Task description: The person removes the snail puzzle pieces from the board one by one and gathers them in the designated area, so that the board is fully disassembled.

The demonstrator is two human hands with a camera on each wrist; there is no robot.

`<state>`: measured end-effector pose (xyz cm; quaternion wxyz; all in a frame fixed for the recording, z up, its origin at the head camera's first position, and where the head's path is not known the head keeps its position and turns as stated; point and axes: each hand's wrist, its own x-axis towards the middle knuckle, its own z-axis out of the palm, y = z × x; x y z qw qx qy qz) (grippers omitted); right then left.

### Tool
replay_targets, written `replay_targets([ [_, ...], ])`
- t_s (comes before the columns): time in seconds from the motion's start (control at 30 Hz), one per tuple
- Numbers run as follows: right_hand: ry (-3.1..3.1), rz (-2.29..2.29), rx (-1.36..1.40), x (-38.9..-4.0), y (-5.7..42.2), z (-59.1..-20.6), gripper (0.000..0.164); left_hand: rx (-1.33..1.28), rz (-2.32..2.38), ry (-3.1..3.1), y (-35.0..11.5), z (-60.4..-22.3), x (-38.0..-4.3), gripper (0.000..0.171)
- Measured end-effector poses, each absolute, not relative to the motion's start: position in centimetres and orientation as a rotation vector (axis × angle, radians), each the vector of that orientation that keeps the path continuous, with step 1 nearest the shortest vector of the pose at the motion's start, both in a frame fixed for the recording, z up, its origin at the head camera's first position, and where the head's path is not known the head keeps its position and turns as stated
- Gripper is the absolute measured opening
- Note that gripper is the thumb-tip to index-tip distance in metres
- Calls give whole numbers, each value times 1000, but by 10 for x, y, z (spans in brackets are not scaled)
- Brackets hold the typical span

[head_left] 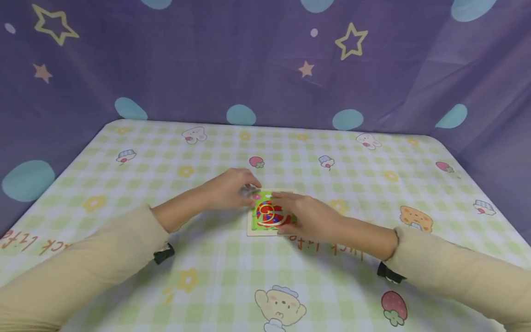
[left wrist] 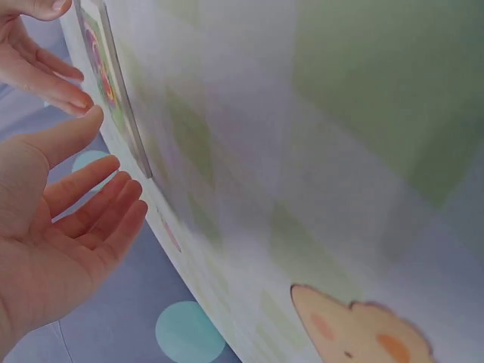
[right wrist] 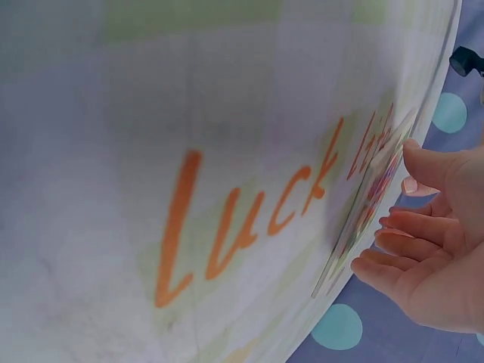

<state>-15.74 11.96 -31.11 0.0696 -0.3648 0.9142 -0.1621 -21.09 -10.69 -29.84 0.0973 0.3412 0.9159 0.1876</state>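
A small square picture puzzle board (head_left: pixel 269 214) with a pale rim lies flat on the table, its green face showing a red and blue shape with a yellow spiral. At its left edge is my left hand (head_left: pixel 230 190), fingers loosely bent, with the fingertips by the upper left corner. My right hand (head_left: pixel 311 216) hovers over the right part of the board and hides some of it. Seen from the right wrist, the right hand's fingers (right wrist: pixel 412 234) are spread apart beside the board's face. In the left wrist view, the left palm (left wrist: pixel 53 249) holds nothing.
A green and white checked tablecloth (head_left: pixel 220 276) printed with cartoon animals, flowers and lettering covers the table. Behind it hangs a purple curtain (head_left: pixel 199 60) with stars and blue spots. Dark wrist devices (head_left: pixel 390 272) show under both sleeves.
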Motion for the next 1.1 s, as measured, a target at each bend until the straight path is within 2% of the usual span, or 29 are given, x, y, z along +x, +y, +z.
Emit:
replay_targets([
  [0.27, 2734, -427, -1108, -154, 122, -315, 64, 1066, 516, 2739, -102, -301, -205, 38],
  [0.53, 2748, -370, -1136, -156, 124, -318, 62, 982, 474, 2771, -99, -304, -202, 41],
  [1.1, 2737, -326, -1182, -155, 129, -323, 56, 983, 458, 2777, -95, -307, -197, 31],
])
